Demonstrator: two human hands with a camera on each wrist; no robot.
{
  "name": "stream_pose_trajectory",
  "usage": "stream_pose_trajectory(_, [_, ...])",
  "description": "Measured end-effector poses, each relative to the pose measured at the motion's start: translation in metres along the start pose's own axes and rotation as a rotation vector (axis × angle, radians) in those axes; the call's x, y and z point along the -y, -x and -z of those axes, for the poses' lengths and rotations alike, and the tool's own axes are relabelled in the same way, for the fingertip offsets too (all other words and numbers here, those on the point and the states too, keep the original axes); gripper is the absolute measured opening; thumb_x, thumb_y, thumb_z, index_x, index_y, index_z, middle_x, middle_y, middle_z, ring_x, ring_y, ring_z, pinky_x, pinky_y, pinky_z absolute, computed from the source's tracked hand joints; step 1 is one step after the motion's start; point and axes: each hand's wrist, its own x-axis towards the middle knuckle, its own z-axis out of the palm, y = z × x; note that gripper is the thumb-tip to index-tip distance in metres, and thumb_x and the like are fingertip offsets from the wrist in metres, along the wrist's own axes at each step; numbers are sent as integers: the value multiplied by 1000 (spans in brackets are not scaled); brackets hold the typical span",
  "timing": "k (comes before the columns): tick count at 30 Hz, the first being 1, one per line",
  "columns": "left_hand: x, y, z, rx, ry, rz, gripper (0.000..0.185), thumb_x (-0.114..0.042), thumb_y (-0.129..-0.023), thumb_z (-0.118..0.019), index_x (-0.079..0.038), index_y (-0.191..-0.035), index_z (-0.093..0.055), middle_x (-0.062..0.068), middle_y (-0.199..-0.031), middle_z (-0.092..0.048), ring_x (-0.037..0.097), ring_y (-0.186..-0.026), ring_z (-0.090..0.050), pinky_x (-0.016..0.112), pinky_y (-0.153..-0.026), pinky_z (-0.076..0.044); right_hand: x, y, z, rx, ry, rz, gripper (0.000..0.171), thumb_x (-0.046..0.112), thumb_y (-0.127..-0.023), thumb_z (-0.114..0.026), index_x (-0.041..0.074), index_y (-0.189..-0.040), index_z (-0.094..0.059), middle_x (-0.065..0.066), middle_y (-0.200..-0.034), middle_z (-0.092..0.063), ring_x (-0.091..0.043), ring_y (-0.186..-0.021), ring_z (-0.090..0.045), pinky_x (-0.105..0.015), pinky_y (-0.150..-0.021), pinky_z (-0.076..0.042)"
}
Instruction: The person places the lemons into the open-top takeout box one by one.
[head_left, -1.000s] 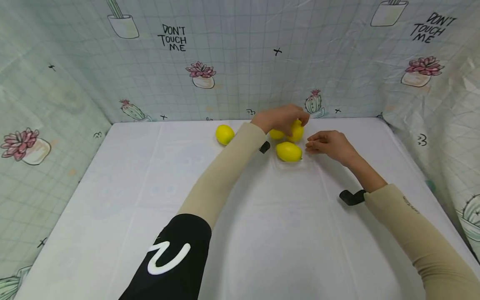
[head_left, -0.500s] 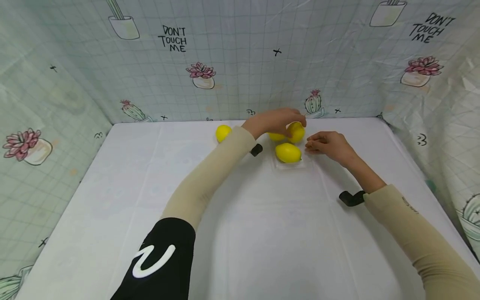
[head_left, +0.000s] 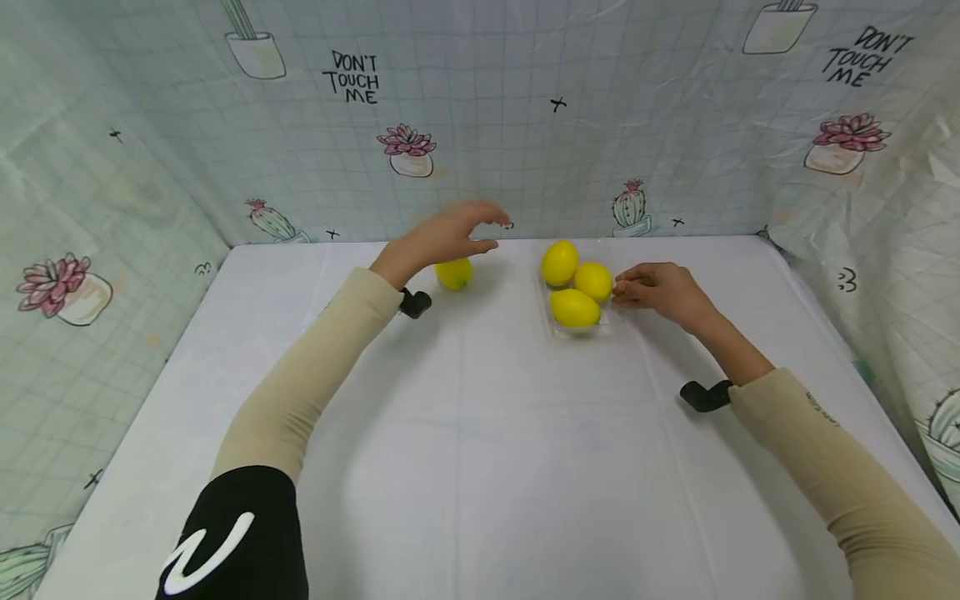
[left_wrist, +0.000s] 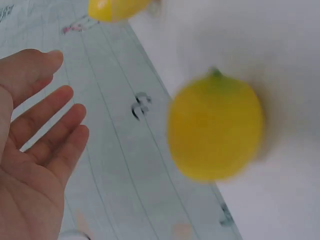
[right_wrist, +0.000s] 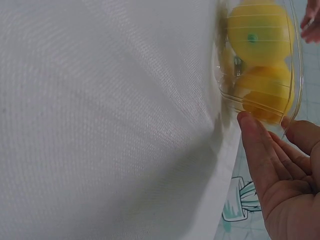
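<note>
The tray (head_left: 546, 310) is clear, glossy plastic, thin-walled with bright glints along its rim; the lemons (head_left: 574, 307) inside it have a smooth, slightly waxy yellow skin; the loose lemon (head_left: 453, 273) looks the same, matt with a faint sheen; the table (head_left: 480, 433) is covered in white woven cloth, fine-grained and matt; the backdrop (head_left: 480, 125) is thin printed sheeting, creased and faintly shiny; the sleeves (head_left: 300, 392) are soft beige knit.
</note>
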Motion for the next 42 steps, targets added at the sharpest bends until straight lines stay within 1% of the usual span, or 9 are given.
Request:
stream_pose_trajectory(5, [22,34,0,-114,100,310,39,-22,-103,-62,-2,-136,-58,16,-135,-61,32,-123,-58,43,-104,-51,2,2,1,7,18,1,40,28,-106,-56,-2,-133,-61,-19,-119,-72,-28,-107,-72,-44,-96,-56])
stream_pose_trajectory(8, [30,48,-4,-164,154,489,43,-32,-103,-60,-1,-133,-60,18,-127,-66,32,-114,-63,44,-95,-56,3,2,1,8,19,6,42,29,-106,-55,-2,-133,-61,-19,-119,-72,-28,-107,-72,-43,-96,-56])
stream_pose_trajectory(12, [34,56,-12,-126,175,627,59,-52,-102,-55,0,-130,-63,17,-114,-70,32,-97,-70,41,-82,-58,2,0,0,11,10,7,42,30,-106,-55,-3,-133,-61,-19,-119,-72,-27,-107,-72,-40,-94,-57])
stream_pose_trajectory(16, [32,49,-23,-67,170,678,65,-61,-98,-55,-3,-124,-68,14,-106,-72,30,-88,-71,37,-72,-55,0,0,-2,13,-22,5,43,29,-106,-56,-4,-133,-60,-20,-119,-72,-26,-106,-73,-38,-92,-58])
stream_pose_trajectory(21, [30,40,-29,-11,195,634,59,-47,-97,-67,-6,-137,-59,14,-120,-67,28,-96,-70,38,-80,-57,0,0,-4,17,-28,10,43,29,-106,-57,-4,-133,-60,-20,-119,-72,-26,-106,-73,-38,-92,-57])
stream_pose_trajectory(28, [32,35,-25,101,248,279,44,0,-95,-64,-12,-137,-61,15,-143,-56,36,-131,-52,49,-109,-45,1,1,0,1,-25,-1,41,28,-106,-56,-2,-133,-61,-19,-119,-72,-27,-107,-72,-40,-94,-57])
stream_pose_trajectory(32, [31,35,-26,139,169,134,44,6,-90,-67,-10,-131,-65,9,-143,-58,32,-133,-49,49,-114,-40,0,1,1,4,-40,-5,42,28,-106,-56,-3,-134,-60,-20,-120,-71,-27,-107,-72,-38,-92,-57])
stream_pose_trajectory(37, [27,33,-29,140,64,91,47,3,-86,-77,-8,-129,-61,9,-142,-57,30,-137,-46,45,-119,-34,-3,1,0,-6,-43,-1,42,28,-105,-57,-3,-133,-61,-20,-119,-72,-27,-106,-72,-38,-92,-58])
stream_pose_trajectory(42, [19,28,-29,150,-35,76,40,3,-83,-81,-7,-116,-60,9,-128,-65,29,-118,-57,41,-107,-46,-3,0,1,-2,-31,-14,44,30,-105,-57,-3,-133,-61,-19,-120,-72,-26,-107,-72,-39,-94,-57])
